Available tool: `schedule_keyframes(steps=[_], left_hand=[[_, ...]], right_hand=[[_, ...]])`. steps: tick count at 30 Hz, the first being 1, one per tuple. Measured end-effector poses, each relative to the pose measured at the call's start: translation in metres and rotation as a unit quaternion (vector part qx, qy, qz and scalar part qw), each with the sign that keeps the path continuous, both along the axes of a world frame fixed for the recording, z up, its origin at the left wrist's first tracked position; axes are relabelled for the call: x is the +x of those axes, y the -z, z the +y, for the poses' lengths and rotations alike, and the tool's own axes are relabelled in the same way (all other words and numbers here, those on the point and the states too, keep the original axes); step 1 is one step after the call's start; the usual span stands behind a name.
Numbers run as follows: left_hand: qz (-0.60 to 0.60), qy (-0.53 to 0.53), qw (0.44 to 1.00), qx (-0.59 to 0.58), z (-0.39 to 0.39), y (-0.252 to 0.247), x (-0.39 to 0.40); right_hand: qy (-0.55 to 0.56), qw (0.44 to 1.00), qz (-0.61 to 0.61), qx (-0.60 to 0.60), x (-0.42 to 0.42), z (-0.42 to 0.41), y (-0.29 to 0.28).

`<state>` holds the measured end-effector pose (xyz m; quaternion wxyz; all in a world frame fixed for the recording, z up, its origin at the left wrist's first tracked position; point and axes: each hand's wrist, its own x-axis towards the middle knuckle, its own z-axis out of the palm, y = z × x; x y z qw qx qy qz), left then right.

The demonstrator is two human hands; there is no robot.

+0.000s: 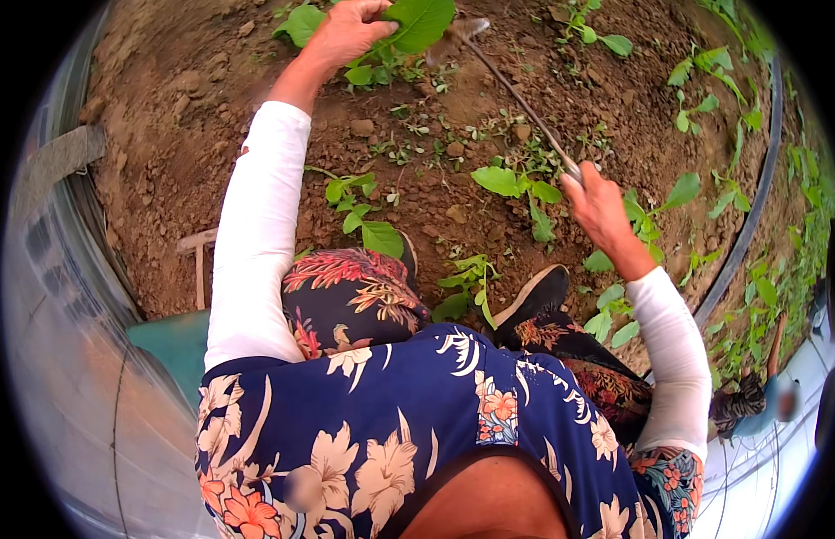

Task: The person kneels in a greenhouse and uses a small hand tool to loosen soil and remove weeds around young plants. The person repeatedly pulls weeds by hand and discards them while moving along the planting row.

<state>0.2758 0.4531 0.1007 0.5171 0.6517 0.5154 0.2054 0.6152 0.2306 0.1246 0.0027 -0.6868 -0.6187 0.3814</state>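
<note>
My left hand (353,30) pinches a broad green leaf (420,25) of a seedling at the top of the view, between thumb and fingers. In my right hand (596,202) is the handle of a long thin hand hoe (515,98). Its metal head, somewhat blurred, lies over the soil just right of that leaf. Small weeds (400,153) grow on the brown soil between my hands. A leafy seedling (518,185) stands just left of my right hand, and another (363,219) grows nearer my knee.
A black hose (754,215) runs along the right side, with more green plants (801,229) beyond it. Plastic sheeting (74,323) borders the left. My shoe (542,293) rests close to a seedling (468,286). Another person (754,407) is at the lower right.
</note>
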Motion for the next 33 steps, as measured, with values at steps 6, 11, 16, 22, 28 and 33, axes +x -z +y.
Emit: schedule_keyframes(steps=[6,11,16,22,28,33], left_hand=[[0.008,-0.022,1.0,-0.019,0.001,-0.005,-0.008],[0.019,-0.02,1.0,0.013,0.004,0.0,-0.013],[0.036,-0.017,0.999,-0.003,0.003,-0.002,-0.017],[-0.007,-0.02,0.999,-0.05,0.002,-0.01,-0.026],[-0.036,-0.038,0.997,-0.049,0.001,-0.01,-0.03],[-0.019,-0.038,0.998,-0.039,0.0,-0.014,-0.034]], right_hand=[[0.007,1.0,0.026,-0.013,-0.034,-0.011,0.013],[-0.101,0.992,-0.037,-0.062,0.03,-0.054,-0.023],[0.0,1.0,0.003,-0.016,0.015,-0.009,-0.023],[0.152,0.986,0.06,-0.008,-0.061,0.048,0.024],[0.04,0.997,0.047,-0.051,-0.041,-0.015,0.01],[-0.016,0.995,0.041,-0.086,-0.009,-0.034,-0.025]])
